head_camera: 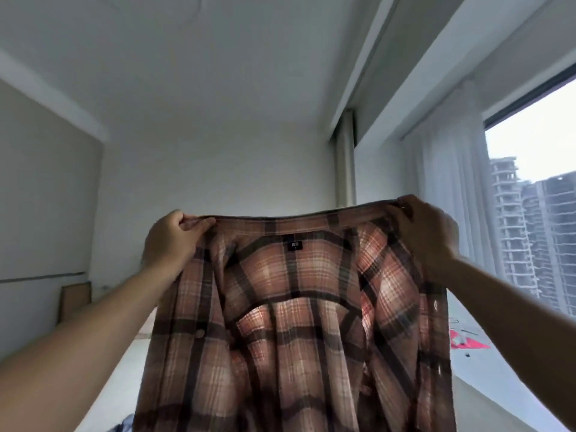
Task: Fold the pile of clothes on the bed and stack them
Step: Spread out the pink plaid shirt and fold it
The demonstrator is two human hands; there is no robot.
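Shirt (296, 322) hangs open in the air before you, your left hand (170, 241) and right hand (425, 235) pinching its shoulders. Lowering it unevenly onto the bed could bunch the loose front panels.

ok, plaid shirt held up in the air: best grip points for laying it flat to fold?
Keep the two top corners by the collar band, where the left hand and right hand already pinch the plaid shirt. Come from the outer sides, thumbs toward you. The top edge runs taut between the hands and the body hangs open, label centred, so it would likely lower flat.
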